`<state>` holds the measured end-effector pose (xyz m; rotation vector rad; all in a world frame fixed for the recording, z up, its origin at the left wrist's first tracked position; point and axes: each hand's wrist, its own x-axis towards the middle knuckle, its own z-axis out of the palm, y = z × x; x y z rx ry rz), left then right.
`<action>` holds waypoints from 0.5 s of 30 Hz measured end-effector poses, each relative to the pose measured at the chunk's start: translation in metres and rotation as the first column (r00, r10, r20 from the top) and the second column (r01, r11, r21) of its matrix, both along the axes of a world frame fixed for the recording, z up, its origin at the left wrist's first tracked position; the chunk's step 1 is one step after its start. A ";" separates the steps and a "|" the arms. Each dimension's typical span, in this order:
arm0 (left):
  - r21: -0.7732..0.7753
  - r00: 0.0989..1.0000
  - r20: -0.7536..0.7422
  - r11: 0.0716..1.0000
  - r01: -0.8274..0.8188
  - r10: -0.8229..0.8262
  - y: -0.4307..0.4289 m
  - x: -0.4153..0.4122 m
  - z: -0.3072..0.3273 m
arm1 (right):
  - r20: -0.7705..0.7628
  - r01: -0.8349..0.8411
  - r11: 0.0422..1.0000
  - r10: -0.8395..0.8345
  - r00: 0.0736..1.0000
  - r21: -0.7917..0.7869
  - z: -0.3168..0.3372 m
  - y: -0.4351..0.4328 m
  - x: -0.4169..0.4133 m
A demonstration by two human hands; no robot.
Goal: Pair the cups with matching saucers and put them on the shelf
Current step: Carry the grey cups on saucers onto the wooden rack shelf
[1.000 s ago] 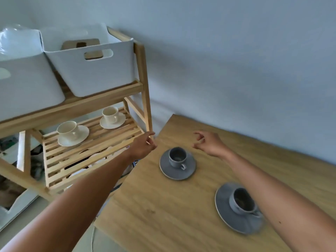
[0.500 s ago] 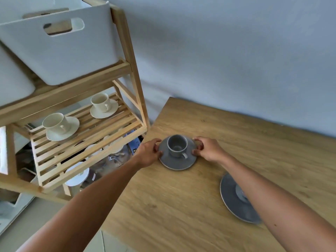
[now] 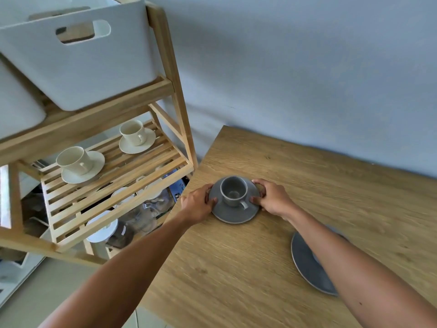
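A small grey cup (image 3: 233, 191) stands on a grey saucer (image 3: 233, 213) near the left edge of the wooden table (image 3: 307, 185). My left hand (image 3: 198, 204) grips the saucer's left rim and my right hand (image 3: 272, 197) grips its right rim. A larger grey saucer (image 3: 305, 259) lies to the right, mostly hidden by my right forearm; its cup is hidden. On the wooden shelf (image 3: 113, 176) to the left sit two cream cups on cream saucers, one at the front left (image 3: 75, 162) and one at the back (image 3: 134, 136).
White storage bins (image 3: 82, 67) fill the shelf's upper level. Below the slatted level are white dishes and glassware (image 3: 132, 214). A pale wall runs behind the table. The shelf's upright post (image 3: 175, 91) stands close to the table's left corner.
Both hands came in from above the table and closed on the rims of the small grey saucer. The view has dropped and shifted toward the table.
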<state>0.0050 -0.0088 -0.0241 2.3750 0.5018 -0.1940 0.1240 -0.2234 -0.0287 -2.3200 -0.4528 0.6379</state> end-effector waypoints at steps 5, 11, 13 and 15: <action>-0.046 0.999 0.023 0.998 -0.047 0.048 0.005 -0.004 0.006 | -0.055 0.042 0.998 -0.040 0.998 0.045 0.005 0.009 -0.006; -0.190 0.994 0.067 0.979 -0.071 0.085 0.018 -0.014 0.015 | -0.111 0.072 0.991 -0.060 0.992 0.111 0.018 0.028 -0.014; -0.217 0.990 0.085 0.972 -0.090 0.110 0.024 -0.019 0.018 | -0.105 0.064 0.991 -0.051 0.993 0.116 0.022 0.037 -0.016; -0.218 0.988 0.094 0.971 -0.103 0.125 0.033 -0.024 0.021 | -0.096 0.052 0.992 -0.041 0.995 0.117 0.023 0.050 -0.016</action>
